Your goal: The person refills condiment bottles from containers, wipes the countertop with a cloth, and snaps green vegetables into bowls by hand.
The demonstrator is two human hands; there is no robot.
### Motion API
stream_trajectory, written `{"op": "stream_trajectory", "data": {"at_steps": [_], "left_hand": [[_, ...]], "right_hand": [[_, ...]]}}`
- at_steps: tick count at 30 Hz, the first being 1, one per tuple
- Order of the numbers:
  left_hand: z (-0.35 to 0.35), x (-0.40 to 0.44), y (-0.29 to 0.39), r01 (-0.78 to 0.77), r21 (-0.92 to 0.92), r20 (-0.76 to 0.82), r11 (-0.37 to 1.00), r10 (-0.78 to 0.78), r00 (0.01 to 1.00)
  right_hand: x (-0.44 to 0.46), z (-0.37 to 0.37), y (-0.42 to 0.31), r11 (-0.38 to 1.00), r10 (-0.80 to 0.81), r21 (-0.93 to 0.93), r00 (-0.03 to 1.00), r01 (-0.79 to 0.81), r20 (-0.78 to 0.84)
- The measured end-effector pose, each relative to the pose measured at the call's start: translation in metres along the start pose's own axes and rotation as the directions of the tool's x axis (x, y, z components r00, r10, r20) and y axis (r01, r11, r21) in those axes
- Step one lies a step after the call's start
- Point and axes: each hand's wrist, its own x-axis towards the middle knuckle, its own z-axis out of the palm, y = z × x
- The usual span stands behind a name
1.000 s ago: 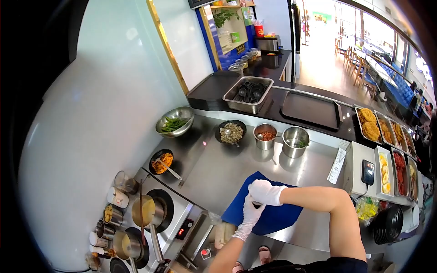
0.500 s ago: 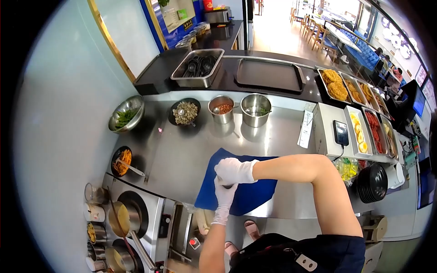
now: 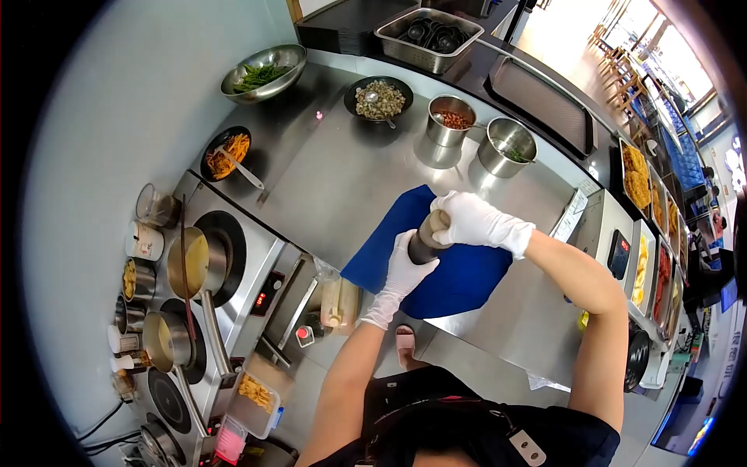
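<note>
Both hands wear white gloves and are closed around a short cylindrical container (image 3: 422,243) with a dark lower part and a beige upper part; its exact kind is unclear. My left hand (image 3: 403,268) wraps the dark lower part. At the upper end, my right hand (image 3: 473,222) grips the beige part from the right. The container is tilted, and my fingers hide some of it. Beneath the hands a blue cloth (image 3: 467,280) lies spread on the steel counter (image 3: 311,202), reaching its front edge.
Along the back stand a bowl of greens (image 3: 263,74), a black bowl with a spoon (image 3: 379,99) and two steel pots (image 3: 450,121) (image 3: 506,148). A carrot-coloured dish (image 3: 226,153) sits left. Pans (image 3: 197,265) occupy the stove at left. Food trays (image 3: 642,265) line the right.
My head view has turned, shifting the counter in the picture. The right hand has moved from over the left hand to the right, and the container between them now shows.
</note>
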Motion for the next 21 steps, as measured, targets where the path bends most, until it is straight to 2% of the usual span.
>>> {"op": "stream_trajectory", "data": {"at_steps": [3,7,8,9,11,12,13,16,18,19,20,21], "left_hand": [[-0.009,-0.001,0.016,-0.094,-0.067,-0.014,0.993,0.093,0.996],[-0.013,-0.012,0.045,0.027,-0.321,-0.006,0.947,-0.030,1.000],[-0.009,-0.017,0.045,0.009,-0.404,-0.037,0.915,-0.026,0.999],[-0.003,-0.022,0.049,0.053,-0.615,-0.047,0.787,-0.103,0.994],[0.010,-0.027,0.063,0.096,-0.915,-0.007,0.393,-0.253,0.968],[0.012,-0.030,0.071,0.113,-0.947,0.006,0.301,-0.334,0.943],[0.011,-0.029,0.077,0.118,-0.956,0.021,0.267,-0.338,0.941],[-0.003,-0.037,0.101,0.334,-0.922,0.193,0.194,-0.516,0.834],[-0.018,-0.036,0.121,0.454,-0.881,0.308,0.134,-0.566,0.765],[-0.025,-0.036,0.121,0.529,-0.842,0.399,0.112,-0.530,0.748],[-0.033,-0.036,0.120,0.600,-0.794,0.487,0.094,-0.492,0.721],[-0.039,-0.036,0.121,0.668,-0.740,0.571,0.081,-0.451,0.687]], "right_hand": [[-0.013,-0.035,-0.020,0.994,0.003,0.105,0.998,0.004,-0.060],[-0.026,-0.072,-0.044,0.992,0.020,0.122,0.999,-0.017,-0.030],[-0.029,-0.076,-0.047,0.991,0.011,0.131,0.999,-0.006,-0.040],[-0.032,-0.081,-0.051,0.990,0.002,0.140,0.999,0.005,-0.050],[-0.037,-0.090,-0.062,0.990,0.048,0.131,0.999,-0.050,0.017],[-0.040,-0.093,-0.068,0.990,0.048,0.129,0.999,-0.051,0.026],[-0.042,-0.094,-0.072,0.990,0.048,0.128,0.998,-0.052,0.037],[-0.049,-0.098,-0.076,0.993,-0.037,0.111,0.997,0.029,0.069],[-0.054,-0.109,-0.080,0.975,-0.199,0.121,0.974,0.186,0.106],[-0.058,-0.117,-0.085,0.957,-0.278,0.128,0.953,0.262,0.122],[-0.062,-0.125,-0.096,0.960,-0.226,0.217,0.947,0.176,0.230],[-0.065,-0.123,-0.097,0.949,-0.285,0.195,0.938,0.248,0.198]]}}
